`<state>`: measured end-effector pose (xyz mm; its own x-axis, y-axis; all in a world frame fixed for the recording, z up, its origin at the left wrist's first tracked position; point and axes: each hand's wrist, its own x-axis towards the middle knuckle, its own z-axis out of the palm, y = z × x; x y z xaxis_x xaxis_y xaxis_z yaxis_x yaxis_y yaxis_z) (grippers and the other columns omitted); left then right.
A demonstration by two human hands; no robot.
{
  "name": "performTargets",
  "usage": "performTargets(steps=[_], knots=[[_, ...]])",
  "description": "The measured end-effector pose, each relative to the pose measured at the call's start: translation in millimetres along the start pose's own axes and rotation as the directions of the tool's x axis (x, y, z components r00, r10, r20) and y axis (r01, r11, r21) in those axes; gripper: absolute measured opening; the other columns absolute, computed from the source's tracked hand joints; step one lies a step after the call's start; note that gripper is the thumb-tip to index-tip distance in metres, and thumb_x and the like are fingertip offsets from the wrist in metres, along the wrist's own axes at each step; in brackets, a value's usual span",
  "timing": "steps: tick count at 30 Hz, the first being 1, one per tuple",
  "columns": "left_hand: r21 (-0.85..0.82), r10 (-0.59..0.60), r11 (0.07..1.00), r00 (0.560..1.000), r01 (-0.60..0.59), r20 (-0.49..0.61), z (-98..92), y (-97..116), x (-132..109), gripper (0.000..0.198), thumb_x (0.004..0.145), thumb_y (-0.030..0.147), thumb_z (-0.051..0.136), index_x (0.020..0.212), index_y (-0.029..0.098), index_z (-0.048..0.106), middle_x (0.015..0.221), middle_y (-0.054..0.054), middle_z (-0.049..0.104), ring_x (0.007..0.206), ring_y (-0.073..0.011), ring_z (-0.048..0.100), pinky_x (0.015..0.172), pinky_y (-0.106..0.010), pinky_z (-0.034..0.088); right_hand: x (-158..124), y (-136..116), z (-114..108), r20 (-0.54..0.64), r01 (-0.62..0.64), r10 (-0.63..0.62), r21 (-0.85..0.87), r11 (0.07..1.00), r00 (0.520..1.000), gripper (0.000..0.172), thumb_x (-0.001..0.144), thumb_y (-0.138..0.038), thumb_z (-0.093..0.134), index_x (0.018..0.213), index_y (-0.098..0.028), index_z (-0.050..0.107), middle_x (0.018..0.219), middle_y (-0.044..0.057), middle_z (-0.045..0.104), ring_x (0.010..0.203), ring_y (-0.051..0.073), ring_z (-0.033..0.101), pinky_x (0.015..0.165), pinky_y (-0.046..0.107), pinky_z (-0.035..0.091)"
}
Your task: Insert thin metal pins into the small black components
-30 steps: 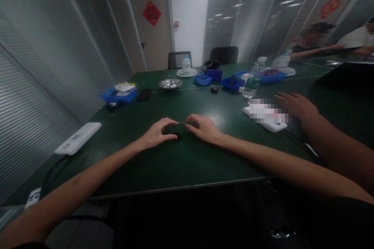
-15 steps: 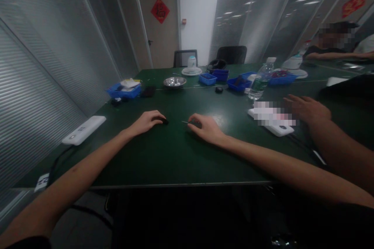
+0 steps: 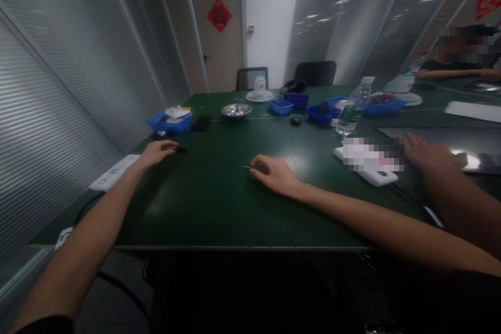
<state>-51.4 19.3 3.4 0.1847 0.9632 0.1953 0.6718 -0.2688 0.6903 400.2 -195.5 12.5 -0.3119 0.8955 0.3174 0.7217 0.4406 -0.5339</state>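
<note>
Right hand (image 3: 277,173) is found with thumb and forefinger pinched on a thin rod (image 3: 246,167), its free tip pointing left over the bench (image 3: 203,203). A small dark object (image 3: 180,150) is held at the fingertips of the left hand (image 3: 156,153), well apart, near the blue tray (image 3: 172,126); whether it touches the bench cannot be told. Separate handling of the two is judged in hand, a controlled release at left being called for next

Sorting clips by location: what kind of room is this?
Likely an office or meeting room: a large green table, chairs along its far side, and partitions with blinds. Blue trays on the table hint that it doubles as a workbench.
</note>
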Motion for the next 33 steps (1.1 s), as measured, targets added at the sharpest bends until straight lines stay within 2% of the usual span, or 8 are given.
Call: performTargets(steps=[3,5,8,11,16,21,29,33], knots=[[0.215,-0.016,0.976,1.0,0.017,-0.008,-11.3,-11.5,4.1,0.035,0.064,0.043,0.084,0.093,0.024,0.082,0.098,-0.01,0.078,0.095,-0.0324,0.07,0.096,-0.042,0.051,0.7,1.5,1.3,-0.005,-0.003,0.003,-0.005,1.0,1.0,0.022,0.099,-0.038,0.062,0.113,-0.023,0.068,0.104,0.005,0.073,0.087,0.02,0.066,0.075,0.033,0.05],[0.352,0.009,0.936,1.0,-0.019,0.03,-16.6,-17.8,7.0,0.032,0.07,0.049,0.078,0.09,0.024,0.082,0.101,-0.01,0.078,0.098,-0.0329,0.07,0.098,-0.042,0.05,1.1,3.0,2.5,-0.015,-0.004,0.003,-0.009,1.0,1.0,0.021,0.099,-0.038,0.063,0.113,-0.023,0.068,0.105,0.005,0.073,0.088,0.02,0.066,0.076,0.033,0.05],[0.424,0.063,0.901,0.995,-0.091,0.08,-19.6,-22.8,9.0,0.037,0.076,0.055,0.07,0.09,0.023,0.081,0.107,-0.01,0.078,0.102,-0.0326,0.07,0.098,-0.04,0.05,1.2,4.0,3.3,-0.024,-0.006,0.006,-0.007,1.0,1.0,0.022,0.099,-0.038,0.063,0.114,-0.023,0.067,0.104,0.005,0.073,0.088,0.02,0.067,0.076,0.033,0.05],[0.417,0.097,0.9,0.991,-0.127,0.092,-16.9,-19.9,7.4,0.044,0.078,0.063,0.067,0.093,0.023,0.08,0.108,-0.01,0.078,0.103,-0.0322,0.07,0.097,-0.04,0.051,0.7,3.0,2.5,-0.027,-0.011,0.011,-0.003,1.0,1.0,0.021,0.099,-0.038,0.063,0.113,-0.023,0.067,0.104,0.005,0.073,0.087,0.02,0.066,0.074,0.033,0.05],[0.331,0.186,0.925,0.982,-0.186,0.031,-6.8,-1.0,2.7,0.057,0.083,0.071,0.061,0.105,0.022,0.079,0.114,-0.01,0.077,0.106,-0.0318,0.07,0.1,-0.041,0.05,0.3,2.0,1.5,-0.018,-0.014,0.014,-0.009,1.0,1.0,0.021,0.099,-0.038,0.062,0.113,-0.023,0.068,0.103,0.005,0.073,0.087,0.02,0.066,0.073,0.033,0.049],[0.265,0.255,0.923,0.96,-0.278,0.118,2.9,6.0,4.1,0.059,0.086,0.072,0.059,0.109,0.022,0.078,0.117,-0.01,0.076,0.108,-0.0312,0.069,0.102,-0.041,0.049,0.7,2.9,2.3,-0.025,-0.005,0.004,-0.008,1.0,1.0,0.021,0.099,-0.038,0.063,0.113,-0.023,0.068,0.102,0.005,0.073,0.086,0.019,0.066,0.073,0.032,0.048],[0.217,0.241,0.938,0.958,-0.271,0.154,6.2,2.1,6.7,0.057,0.085,0.069,0.062,0.112,0.021,0.078,0.118,-0.01,0.076,0.108,-0.0302,0.069,0.102,-0.041,0.05,1.2,5.8,3.6,-0.029,0.0,0.0,-0.019,1.0,1.0,0.021,0.099,-0.038,0.064,0.113,-0.023,0.067,0.104,0.005,0.073,0.087,0.019,0.067,0.074,0.032,0.049],[0.171,0.183,0.962,0.968,-0.212,0.173,4.0,6.8,3.6,0.057,0.084,0.064,0.065,0.119,0.02,0.075,0.121,-0.01,0.075,0.111,-0.0293,0.069,0.102,-0.041,0.051,1.6,6.5,4.3,-0.03,-0.002,0.002,-0.019,1.0,1.0,0.021,0.099,-0.039,0.064,0.113,-0.023,0.067,0.102,0.005,0.073,0.087,0.02,0.067,0.072,0.032,0.049]])
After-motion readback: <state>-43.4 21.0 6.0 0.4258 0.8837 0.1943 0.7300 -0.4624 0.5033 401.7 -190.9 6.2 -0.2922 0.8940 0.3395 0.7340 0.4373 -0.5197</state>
